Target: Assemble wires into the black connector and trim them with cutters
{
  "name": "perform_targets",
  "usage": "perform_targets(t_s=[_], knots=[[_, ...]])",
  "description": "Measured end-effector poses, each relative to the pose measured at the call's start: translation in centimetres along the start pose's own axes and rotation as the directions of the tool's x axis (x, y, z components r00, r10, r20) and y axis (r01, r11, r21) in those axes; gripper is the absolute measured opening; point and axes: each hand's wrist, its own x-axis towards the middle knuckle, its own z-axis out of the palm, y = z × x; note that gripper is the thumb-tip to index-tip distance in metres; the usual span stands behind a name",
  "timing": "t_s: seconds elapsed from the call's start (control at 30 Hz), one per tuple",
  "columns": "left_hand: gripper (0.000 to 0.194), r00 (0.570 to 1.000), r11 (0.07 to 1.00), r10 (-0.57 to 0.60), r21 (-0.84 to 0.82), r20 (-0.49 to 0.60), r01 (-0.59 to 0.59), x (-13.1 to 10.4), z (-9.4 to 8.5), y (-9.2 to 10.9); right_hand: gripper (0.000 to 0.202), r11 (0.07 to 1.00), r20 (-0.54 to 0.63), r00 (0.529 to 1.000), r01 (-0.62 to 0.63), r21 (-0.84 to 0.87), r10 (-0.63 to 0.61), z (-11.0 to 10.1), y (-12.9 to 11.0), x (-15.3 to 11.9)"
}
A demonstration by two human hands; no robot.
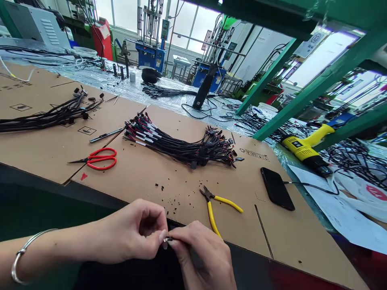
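Head view: the left hand point(136, 231) and right hand point(202, 253) meet at the table edge. Both grips pinch a small metal piece point(167, 239), caught between their fingertips. Yellow pliers point(218, 209) lie just beyond.

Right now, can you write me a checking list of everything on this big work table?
Surface: cardboard sheets laid flat over the bench, dotted with small dark scraps.
Job's things: a tiny metal piece pinched between both hands; too small to tell what it is.
Clutter: red scissors, yellow cutters, black phone, yellow heat gun, thin metal tool.
Hands: left hand and right hand meet fingertip to fingertip at the near edge; a bracelet on the left wrist.
Cables: one wire bundle mid-table, another black bundle far left, loose wires further back.
Surroundings: green frame, blue machines, bright windows.
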Motion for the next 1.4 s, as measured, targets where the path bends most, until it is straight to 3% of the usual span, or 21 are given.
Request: perform_targets(t_s=[0.07,0.17,0.3,0.5,0.63,0.8,0.97,1.1,1.27,1.4], knots=[[0.010,0.997,0.985,0.059,0.166,-0.053,-0.049,-0.4,-0.2,0.2,0.011,0.999,0.035,0.999,-0.039,0.012,0.039,-0.2,-0.1,0.0],[0.012,0.990,0.953,0.105,0.295,-0.097,-0.072,-0.8,-0.2,0.6,0.010,1.000,-0.006,1.000,0.014,-0.011,-0.014,-0.5,-0.1,0.1],[0.018,0.976,0.945,0.170,0.303,-0.136,-0.123,-0.8,0.1,0.7,0.012,0.999,-0.041,0.999,-0.024,0.037,0.025,-0.4,0.1,0.1],[0.013,0.953,0.920,0.263,0.336,-0.152,-0.200,-0.7,0.2,0.3,0.010,0.994,-0.111,0.991,-0.068,0.082,0.076,0.0,0.2,0.0],[0.010,0.963,0.897,0.239,0.408,-0.124,-0.170,-0.9,0.2,0.3,0.011,0.969,0.014,0.984,-0.180,0.172,0.180,-0.6,0.0,0.5],[0.009,0.970,0.767,0.242,0.618,-0.027,-0.174,-1.3,-0.5,0.7,0.013,0.916,0.110,0.951,-0.309,0.255,0.289,-0.4,0.1,0.5],[0.017,0.984,0.836,0.179,0.530,-0.023,-0.140,-1.4,-1.2,1.1,0.011,0.918,-0.021,0.970,-0.222,0.328,0.242,0.4,0.3,-0.1],[0.025,0.978,0.806,0.210,0.567,-0.004,-0.171,-1.3,-1.0,0.8,0.014,0.938,0.030,0.975,-0.219,0.269,0.219,0.6,0.0,0.1],[0.029,0.968,0.836,0.248,0.497,0.034,-0.232,-0.8,-1.2,0.0,0.021,0.921,-0.172,0.954,-0.176,0.346,0.247,2.1,-0.1,-0.6],[0.033,0.968,0.850,0.248,0.473,0.031,-0.233,-0.8,-1.4,0.1,0.017,0.914,-0.145,0.957,-0.185,0.361,0.250,2.0,0.1,-0.3]])
